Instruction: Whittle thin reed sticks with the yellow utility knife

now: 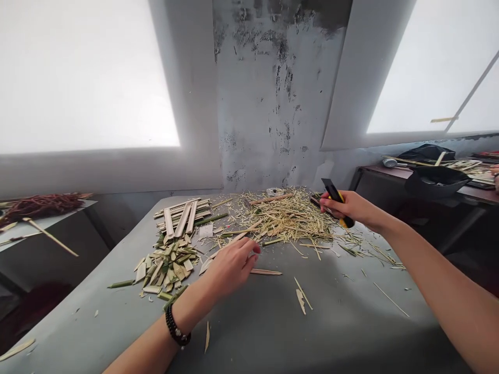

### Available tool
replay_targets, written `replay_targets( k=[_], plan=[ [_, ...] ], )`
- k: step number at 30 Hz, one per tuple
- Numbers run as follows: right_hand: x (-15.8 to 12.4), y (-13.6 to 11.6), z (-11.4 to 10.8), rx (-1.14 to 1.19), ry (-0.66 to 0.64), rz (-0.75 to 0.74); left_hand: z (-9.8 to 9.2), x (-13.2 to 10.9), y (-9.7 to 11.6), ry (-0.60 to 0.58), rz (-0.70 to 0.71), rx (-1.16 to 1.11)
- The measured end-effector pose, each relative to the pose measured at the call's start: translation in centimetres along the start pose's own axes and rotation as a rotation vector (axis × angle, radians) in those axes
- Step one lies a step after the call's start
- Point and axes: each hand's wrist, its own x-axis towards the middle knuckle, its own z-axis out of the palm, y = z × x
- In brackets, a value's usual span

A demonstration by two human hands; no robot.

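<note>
— What's in your grip right now?

— My right hand [345, 205] is wrapped tight around a yellow-and-black utility knife [336, 200], blade end up and away from me, so the edge stays clear of my other arm. I'm holding it just above the right edge of the shavings pile [290, 218].

— And the left?

— My left hand [232, 265] is down on the grey surface [273, 322], near side of the shavings pile, fingers curled over a thin bamboo sliver [267, 271]. I'm touching it, not lifting it; whether I've actually pinched it, I can't tell, my knuckles hide the tips. Its free end pokes out to the right, flat on the surface.

— What's around that?

— Left of the shavings pile, a heap of short green-and-pale offcuts [167, 265]. Behind those, longer flat slats [183, 213] lie side by side, sorted apart from the waste, I'd say. A few stray splinters [301, 298] sit nearer to me than the pile. Beaded bracelet [177, 330] on my left wrist.
</note>
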Motion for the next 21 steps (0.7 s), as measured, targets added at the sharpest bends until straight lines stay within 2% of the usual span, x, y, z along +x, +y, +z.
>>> replay_targets(
  k=[2, 5, 9, 12, 16, 21],
  plan=[
    [-0.2, -3.0, 2.9, 0.162, -0.159, -0.044, 0.0, 0.1, 0.0, 0.06, -0.042, -0.141],
    [-0.2, -6.5, 7.9, 0.169, -0.418, -0.108, 0.0, 0.1, -0.2, 0.106, -0.126, -0.464],
    [-0.4, -8.0, 12.7, 0.047, -0.628, -0.222, 0.4, 0.1, -1.1, 0.077, -0.22, -0.853],
    [-0.9, -7.3, 14.1, 0.029, -0.637, -0.296, 0.6, 0.0, -1.4, 0.007, -0.238, -0.872],
    [-1.8, -6.2, 14.2, 0.044, -0.55, -0.294, 0.5, 0.1, -1.1, -0.124, -0.222, -0.831],
    [-2.0, -5.4, 13.5, -0.067, -0.443, -0.278, 0.4, 0.2, -1.0, -0.086, -0.316, -1.038]
  ],
)
